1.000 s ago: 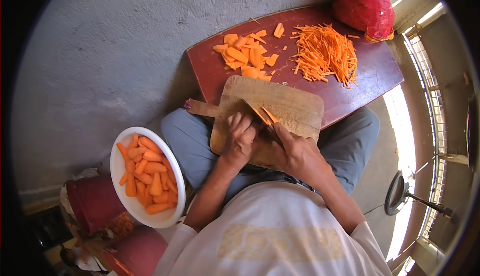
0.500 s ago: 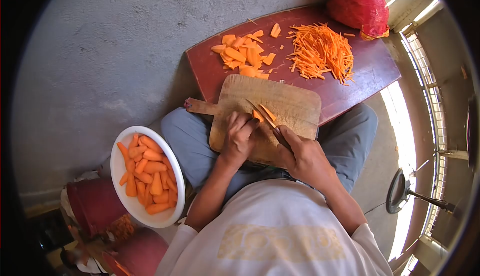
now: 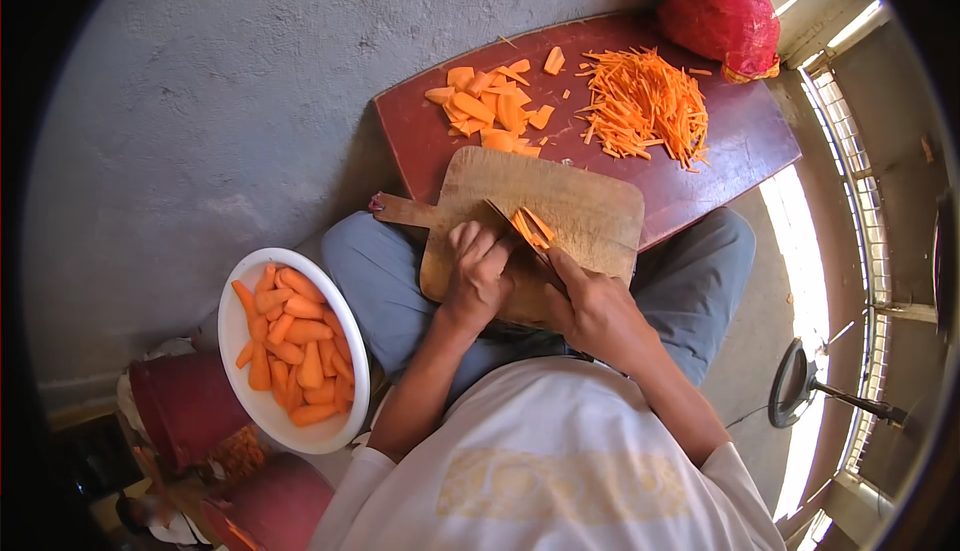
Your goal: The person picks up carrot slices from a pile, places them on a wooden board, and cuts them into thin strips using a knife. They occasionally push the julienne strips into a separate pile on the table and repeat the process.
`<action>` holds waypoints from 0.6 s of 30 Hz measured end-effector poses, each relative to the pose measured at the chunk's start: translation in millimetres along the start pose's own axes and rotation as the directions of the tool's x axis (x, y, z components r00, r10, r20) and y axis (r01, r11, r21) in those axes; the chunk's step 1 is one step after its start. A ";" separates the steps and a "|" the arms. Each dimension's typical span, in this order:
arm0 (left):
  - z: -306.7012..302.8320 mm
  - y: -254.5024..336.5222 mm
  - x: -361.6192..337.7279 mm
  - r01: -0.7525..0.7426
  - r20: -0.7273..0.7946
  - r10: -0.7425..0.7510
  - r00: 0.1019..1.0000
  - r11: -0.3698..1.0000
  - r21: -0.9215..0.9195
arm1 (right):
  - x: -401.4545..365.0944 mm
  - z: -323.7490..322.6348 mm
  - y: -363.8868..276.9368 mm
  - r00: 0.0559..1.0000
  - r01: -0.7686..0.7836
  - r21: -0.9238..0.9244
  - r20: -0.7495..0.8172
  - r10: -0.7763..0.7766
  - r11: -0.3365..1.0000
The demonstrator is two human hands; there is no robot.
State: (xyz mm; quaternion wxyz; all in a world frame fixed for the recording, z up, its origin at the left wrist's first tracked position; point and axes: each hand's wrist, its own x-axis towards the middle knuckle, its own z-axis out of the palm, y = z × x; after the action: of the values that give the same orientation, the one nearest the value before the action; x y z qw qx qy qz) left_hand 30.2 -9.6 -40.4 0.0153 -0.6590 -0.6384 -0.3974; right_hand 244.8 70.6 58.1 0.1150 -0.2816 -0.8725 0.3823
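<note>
A wooden cutting board with a handle rests across the lap, against the table edge. In my right hand, closed round its handle, is a knife slanting over the board. Curled against the near side of the blade are the fingers of my left hand, pressing a carrot piece mostly hidden by fingers and blade. Thin carrot strips lie just beyond the blade, on its right. Behind the board, carrot slices and a heap of carrot sticks lie on the red table.
At the left stands a white basin of peeled carrots. A red net bag sits at the table's far right corner. Dark red tubs and another person are at the lower left. A grey wall rises behind.
The knife has shifted slightly toward the left hand. More cut carrot strips show to the right of the blade. The carrot piece at the left fingertips is now mostly covered.
</note>
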 end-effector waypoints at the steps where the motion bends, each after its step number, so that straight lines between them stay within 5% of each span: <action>1: -0.5 1.1 1.3 0.002 -0.006 -0.002 1.000 1.000 -0.002 | 5.6 3.3 4.0 1.000 0.007 -0.003 -0.009 -0.008 1.000; 18: 4.4 0.4 4.2 0.069 -0.072 -0.069 0.995 0.998 0.008 | 4.0 9.7 4.5 0.999 -0.038 0.055 -0.013 0.039 0.998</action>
State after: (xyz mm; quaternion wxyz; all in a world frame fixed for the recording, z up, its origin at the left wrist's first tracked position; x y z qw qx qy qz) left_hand 32.2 -3.9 -40.9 0.0279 -0.6217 -0.6619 -0.4179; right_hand 239.3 69.5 48.2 0.1215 -0.2979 -0.8554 0.4060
